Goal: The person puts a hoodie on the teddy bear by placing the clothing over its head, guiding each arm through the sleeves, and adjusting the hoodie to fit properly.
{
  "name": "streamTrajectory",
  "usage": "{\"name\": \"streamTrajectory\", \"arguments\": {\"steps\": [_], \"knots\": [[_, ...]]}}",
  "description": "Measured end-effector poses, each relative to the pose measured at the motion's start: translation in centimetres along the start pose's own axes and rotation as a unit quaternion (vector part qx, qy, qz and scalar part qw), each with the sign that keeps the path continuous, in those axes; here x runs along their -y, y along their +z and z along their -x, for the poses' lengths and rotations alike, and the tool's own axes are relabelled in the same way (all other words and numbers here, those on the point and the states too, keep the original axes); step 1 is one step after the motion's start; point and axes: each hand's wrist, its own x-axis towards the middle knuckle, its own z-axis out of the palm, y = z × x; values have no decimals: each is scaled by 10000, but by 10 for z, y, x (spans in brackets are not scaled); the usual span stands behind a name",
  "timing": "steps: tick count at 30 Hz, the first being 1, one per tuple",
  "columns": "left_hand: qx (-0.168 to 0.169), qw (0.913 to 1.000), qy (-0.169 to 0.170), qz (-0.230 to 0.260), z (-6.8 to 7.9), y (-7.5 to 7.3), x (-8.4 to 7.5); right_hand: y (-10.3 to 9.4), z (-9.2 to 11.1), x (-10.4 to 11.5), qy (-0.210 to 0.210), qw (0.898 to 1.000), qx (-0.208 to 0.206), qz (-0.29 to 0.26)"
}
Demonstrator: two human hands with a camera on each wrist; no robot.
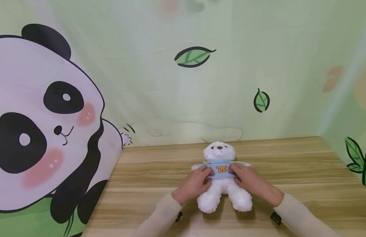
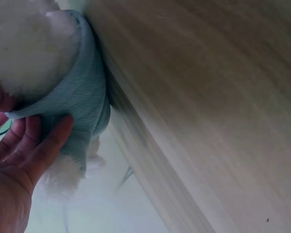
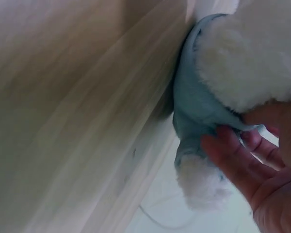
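Observation:
A white plush bear (image 1: 219, 152) lies on its back on the wooden table (image 1: 147, 184), head towards the wall and legs towards me. It wears a light blue shirt (image 1: 220, 163) with an orange animal-face patch (image 1: 222, 169) on the chest. My left hand (image 1: 195, 182) pinches the shirt's lower edge on the left side, thumb at the hem and fingers over the cloth. On the other side my right hand (image 1: 251, 180) grips the hem the same way. In both wrist views the blue cloth (image 2: 85, 82) stands out from the white fur (image 3: 252, 58).
Behind the table hangs a pale green backdrop (image 1: 135, 79) printed with leaves. A large printed panda (image 1: 67, 138) fills the left side. Dark straps or clips (image 1: 276, 218) show under both wrists.

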Motion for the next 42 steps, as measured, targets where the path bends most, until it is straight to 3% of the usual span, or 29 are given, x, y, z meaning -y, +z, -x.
{"name": "streamTrajectory", "arguments": {"steps": [7, 13, 18, 21, 27, 30, 34, 37, 42], "knots": [[-362, 9989, 244, -158, 0, 4, 3, -1, 3, -3, -130, 9998, -98, -120], [-613, 9942, 656, -600, 0, 3, 3, -7, 2, -4, -352, 9991, 51, -240], [-776, 9904, 1025, -510, 2, 2, 7, -5, 6, -6, -517, 9978, -246, -335], [-845, 9913, 910, -440, 1, 0, 6, -3, 4, -6, -291, 9970, -595, -402], [-1247, 9914, -51, -389, -15, -7, 8, 1, -11, -11, 324, 9933, -956, -562], [-1072, 9933, -409, -98, -23, -8, 14, 3, -16, -15, 705, 9902, -736, -951], [-277, 9971, -582, 414, -28, -10, 21, 5, -19, -18, 1191, 9846, -292, -1247], [210, 9945, -664, 778, -29, -10, 23, 6, -20, -19, 1428, 9801, -52, -1380], [344, 9919, -812, 910, -30, -5, 24, 9, -20, -21, 1101, 9839, 43, -1409]]}}
